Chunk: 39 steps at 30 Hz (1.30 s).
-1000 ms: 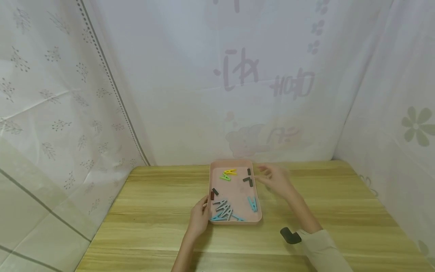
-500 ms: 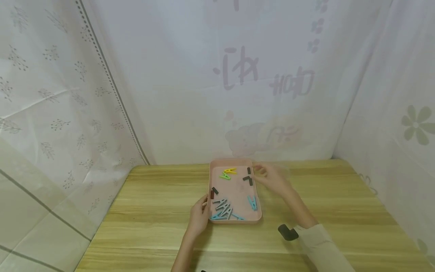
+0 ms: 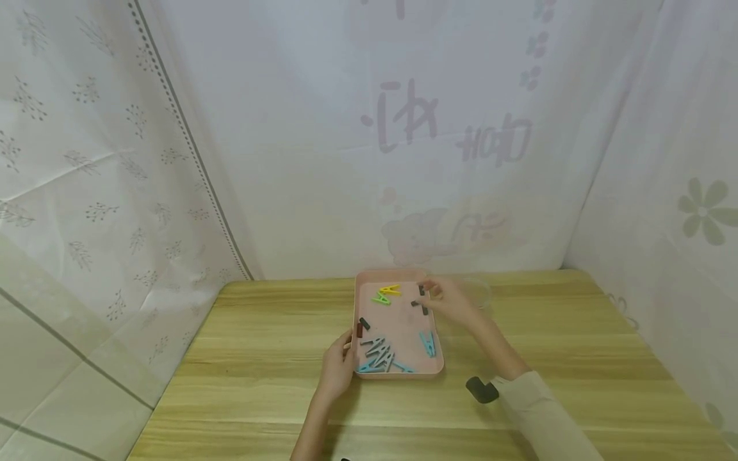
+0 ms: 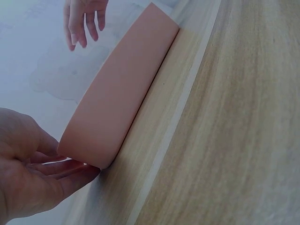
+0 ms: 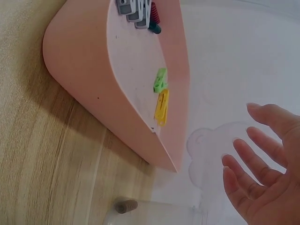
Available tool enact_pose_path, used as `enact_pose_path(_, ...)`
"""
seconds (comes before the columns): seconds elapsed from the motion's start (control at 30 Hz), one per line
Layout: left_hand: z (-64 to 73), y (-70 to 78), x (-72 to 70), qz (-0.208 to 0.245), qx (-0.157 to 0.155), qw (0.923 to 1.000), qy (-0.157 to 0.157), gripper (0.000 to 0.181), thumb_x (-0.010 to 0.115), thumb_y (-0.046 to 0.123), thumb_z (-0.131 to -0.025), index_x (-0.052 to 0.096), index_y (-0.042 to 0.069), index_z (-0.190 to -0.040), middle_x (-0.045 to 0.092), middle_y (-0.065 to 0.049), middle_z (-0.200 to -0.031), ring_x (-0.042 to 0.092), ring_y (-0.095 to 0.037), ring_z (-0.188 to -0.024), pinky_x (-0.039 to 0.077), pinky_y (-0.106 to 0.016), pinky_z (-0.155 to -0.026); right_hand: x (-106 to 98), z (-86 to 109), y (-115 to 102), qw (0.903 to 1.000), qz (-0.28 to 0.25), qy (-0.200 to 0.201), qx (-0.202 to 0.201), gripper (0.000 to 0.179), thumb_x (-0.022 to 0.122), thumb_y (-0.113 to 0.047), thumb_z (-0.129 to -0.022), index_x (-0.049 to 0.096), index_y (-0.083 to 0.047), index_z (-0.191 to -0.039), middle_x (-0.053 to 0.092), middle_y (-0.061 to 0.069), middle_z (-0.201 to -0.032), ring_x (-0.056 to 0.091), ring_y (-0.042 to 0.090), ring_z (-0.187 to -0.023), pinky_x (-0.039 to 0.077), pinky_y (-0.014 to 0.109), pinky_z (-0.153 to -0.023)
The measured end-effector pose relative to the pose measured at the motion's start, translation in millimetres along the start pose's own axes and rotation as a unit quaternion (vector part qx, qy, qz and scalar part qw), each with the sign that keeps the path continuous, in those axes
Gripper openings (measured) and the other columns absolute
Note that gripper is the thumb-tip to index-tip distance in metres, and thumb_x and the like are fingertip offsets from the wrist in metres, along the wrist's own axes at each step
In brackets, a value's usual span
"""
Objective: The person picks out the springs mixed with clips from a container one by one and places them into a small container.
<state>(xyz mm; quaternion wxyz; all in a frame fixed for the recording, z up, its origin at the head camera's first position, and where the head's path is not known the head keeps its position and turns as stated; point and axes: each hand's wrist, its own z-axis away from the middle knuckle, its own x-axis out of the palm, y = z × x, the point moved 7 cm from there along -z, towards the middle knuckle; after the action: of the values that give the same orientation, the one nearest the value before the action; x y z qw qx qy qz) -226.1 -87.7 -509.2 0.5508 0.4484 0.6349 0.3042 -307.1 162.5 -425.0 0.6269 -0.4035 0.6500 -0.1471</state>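
A pink tray point(image 3: 398, 326) lies on the wooden table. My left hand point(image 3: 337, 368) grips its near left side, fingers against the wall and bottom edge in the left wrist view. My right hand point(image 3: 455, 304) hovers over the tray's far right rim, fingers loosely bent and holding nothing in the right wrist view. Under its fingertips lie short dark cylinders point(image 3: 425, 310), partly hidden. A yellow clothespin point(image 3: 389, 290) and a green clothespin point(image 3: 381, 299) sit toward the far end. Several grey clothespins point(image 3: 377, 351) cluster near left. A blue clothespin point(image 3: 427, 344) lies at the right.
A clear round container point(image 3: 478, 293) stands right of the tray, with a brown ribbed cylinder point(image 5: 125, 206) at it in the right wrist view. A dark cylinder point(image 3: 364, 323) and a red ribbed cylinder point(image 3: 360, 331) lie by the tray's left wall. A printed curtain point(image 3: 311, 192) hangs behind.
My right hand has moved left, from beside the tray to over its far right rim, uncovering the clear container. My left hand stays on the tray.
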Motion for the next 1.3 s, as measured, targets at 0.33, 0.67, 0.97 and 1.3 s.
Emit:
enact_pose_path(0.33,0.6,1.0,0.3,0.006,-0.010,0.9999,-0.009,0.040,0.044,-0.009,-0.100,0.045,-0.017,-0.139,0.052,-0.037,-0.136,0.060,-0.050,-0.116,0.056,-0.049,-0.091,13,-5.0,-5,0.9995,0.019,-0.023,-0.012,0.037,0.073,-0.019,-0.092,0.065,-0.002,-0.125,0.065,0.018,-0.115,0.062,0.040,-0.105,0.057,0.044,-0.079)
enact_pose_path(0.67,1.3,4.3,-0.1,-0.007,-0.018,0.9998,-0.011,0.041,0.045,-0.008,-0.099,0.047,-0.015,-0.139,0.053,-0.035,-0.136,0.061,-0.050,-0.115,0.056,-0.050,-0.091,26,-11.0,-11,0.9982,0.031,-0.027,-0.045,0.032,0.075,-0.015,-0.090,0.067,-0.003,-0.119,0.064,0.012,-0.112,0.062,0.031,-0.100,0.055,0.043,-0.083)
enact_pose_path(0.97,2.6,5.3,-0.8,-0.002,-0.004,0.9997,-0.022,0.040,0.045,-0.003,-0.102,0.045,-0.014,-0.141,0.053,-0.035,-0.136,0.061,-0.049,-0.116,0.055,-0.050,-0.093,37,-18.4,-12,0.9969,0.029,-0.066,-0.032,0.034,0.075,-0.017,-0.090,0.066,-0.004,-0.121,0.066,0.014,-0.111,0.065,0.029,-0.095,0.057,0.039,-0.079)
enact_pose_path(1.3,1.4,7.8,-2.1,-0.005,0.006,0.9992,-0.038,0.040,0.044,-0.004,-0.102,0.044,-0.014,-0.141,0.053,-0.036,-0.136,0.061,-0.050,-0.114,0.056,-0.049,-0.091,55,-26.2,-22,0.9917,0.012,-0.126,-0.022,0.038,0.073,-0.018,-0.093,0.064,-0.002,-0.126,0.066,0.015,-0.117,0.062,0.024,-0.100,0.055,0.039,-0.083)
